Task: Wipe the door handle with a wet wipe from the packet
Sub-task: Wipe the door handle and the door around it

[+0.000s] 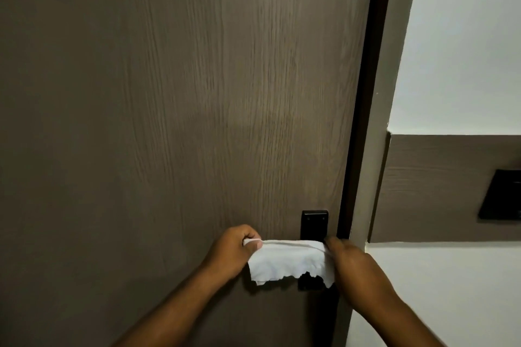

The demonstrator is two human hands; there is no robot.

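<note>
Across handle (313,224), wipe (290,260) between hands (235,248).

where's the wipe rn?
Head view, lower centre: the wet wipe is stretched between left hand and right hand, draped over the black door handle plate.

We see a door (169,107) of brown wood-grain veneer, matt, with fine vertical streaks. The handle plate (314,224) looks black and matt, metal or plastic we cannot tell. The wet wipe (290,262) is white, soft fibrous cloth with a ragged lower edge. The wall (462,36) is smooth, matt white paint
</note>
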